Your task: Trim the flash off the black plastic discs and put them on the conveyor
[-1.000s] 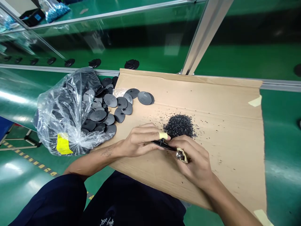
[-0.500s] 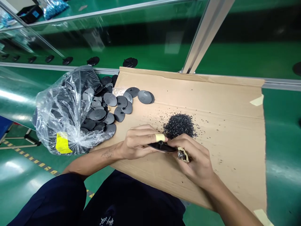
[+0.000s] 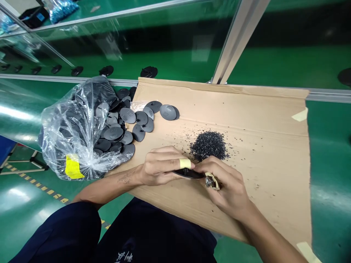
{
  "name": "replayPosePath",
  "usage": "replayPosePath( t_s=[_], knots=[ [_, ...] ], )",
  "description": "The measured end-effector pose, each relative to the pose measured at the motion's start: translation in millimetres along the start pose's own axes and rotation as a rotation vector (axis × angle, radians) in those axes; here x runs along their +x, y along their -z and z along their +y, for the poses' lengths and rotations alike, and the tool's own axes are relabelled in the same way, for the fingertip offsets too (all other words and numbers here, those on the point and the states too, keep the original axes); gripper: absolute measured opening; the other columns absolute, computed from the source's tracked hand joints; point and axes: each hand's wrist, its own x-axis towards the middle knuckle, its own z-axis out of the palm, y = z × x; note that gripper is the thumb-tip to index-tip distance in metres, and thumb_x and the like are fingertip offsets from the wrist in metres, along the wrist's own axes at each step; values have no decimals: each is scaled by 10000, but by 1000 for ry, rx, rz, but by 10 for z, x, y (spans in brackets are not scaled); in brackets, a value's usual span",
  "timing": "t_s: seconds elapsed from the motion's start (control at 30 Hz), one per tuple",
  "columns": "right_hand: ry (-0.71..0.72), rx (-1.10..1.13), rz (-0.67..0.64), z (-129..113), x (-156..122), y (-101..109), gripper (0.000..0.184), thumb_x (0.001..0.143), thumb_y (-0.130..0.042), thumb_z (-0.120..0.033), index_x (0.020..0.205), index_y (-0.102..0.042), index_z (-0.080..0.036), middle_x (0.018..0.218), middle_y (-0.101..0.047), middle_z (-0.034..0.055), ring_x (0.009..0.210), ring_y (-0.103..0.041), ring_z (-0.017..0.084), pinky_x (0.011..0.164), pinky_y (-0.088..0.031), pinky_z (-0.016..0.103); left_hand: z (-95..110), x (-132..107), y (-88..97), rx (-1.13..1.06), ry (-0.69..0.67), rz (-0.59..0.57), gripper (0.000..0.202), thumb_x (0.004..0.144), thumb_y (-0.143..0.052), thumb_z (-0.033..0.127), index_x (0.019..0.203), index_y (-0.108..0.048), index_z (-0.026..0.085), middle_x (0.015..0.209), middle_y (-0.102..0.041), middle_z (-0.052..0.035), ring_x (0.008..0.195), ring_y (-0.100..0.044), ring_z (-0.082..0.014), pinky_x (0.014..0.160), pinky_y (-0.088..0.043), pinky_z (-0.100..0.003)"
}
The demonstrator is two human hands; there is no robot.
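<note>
My left hand (image 3: 160, 166), with yellow tape round one finger, is closed on a dark oval plastic cap (image 3: 189, 174) held edge-on over the cardboard sheet (image 3: 263, 120). My right hand (image 3: 227, 188) is closed on a small tape-wrapped metal tool (image 3: 211, 180) whose tip meets the cap's right edge. Just beyond the hands lies a pile of black shavings (image 3: 208, 145). More dark caps (image 3: 141, 120) spill onto the cardboard from a clear plastic bag (image 3: 79, 128) at the left.
A green conveyor (image 3: 175, 58) behind the cardboard carries a row of dark caps (image 3: 148, 72). A slanted aluminium post (image 3: 236, 40) rises at the cardboard's far edge. My dark trousers (image 3: 137, 237) fill the bottom. Blue-filled bags (image 3: 61, 7) lie far left.
The cap in my left hand has tipped slightly flatter, and both hands have stayed in place over the cardboard. Nothing else has moved.
</note>
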Motion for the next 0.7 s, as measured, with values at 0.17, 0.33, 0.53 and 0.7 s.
replayPosePath(
  t_s=[0.17,0.33,0.53,0.7],
  knots=[
    [-5,-8,30,15,-25,-9,140,899,-584,-110,973,-642,-214,817,-671,50,704,-648,178,610,-521,308,-1,35,-7,-32,83,-36,367,886,-730,235,1246,-672,187,930,-780,-88,824,-717,-162,755,-591,-297],
    [-10,-2,114,17,-23,8,212,877,-616,-61,1017,-645,-217,935,-695,78,827,-683,198,680,-567,330,-1,48,-16,-106,172,-92,330,949,-635,209,1274,-646,152,1037,-764,-125,958,-718,-178,835,-601,-296],
    [29,-58,117,33,-15,6,251,857,-635,-35,1029,-629,-217,945,-693,81,844,-679,207,706,-569,357,4,12,-21,-108,248,-61,249,899,-699,178,1143,-686,126,965,-776,-101,901,-736,-159,825,-603,-255],
    [52,-75,132,22,-33,14,246,859,-611,-40,1020,-630,-226,972,-689,79,858,-680,205,710,-565,357,-10,5,-22,-134,241,-64,251,921,-684,324,1092,-721,143,945,-763,-112,887,-717,-174,794,-599,-287]
  ],
)
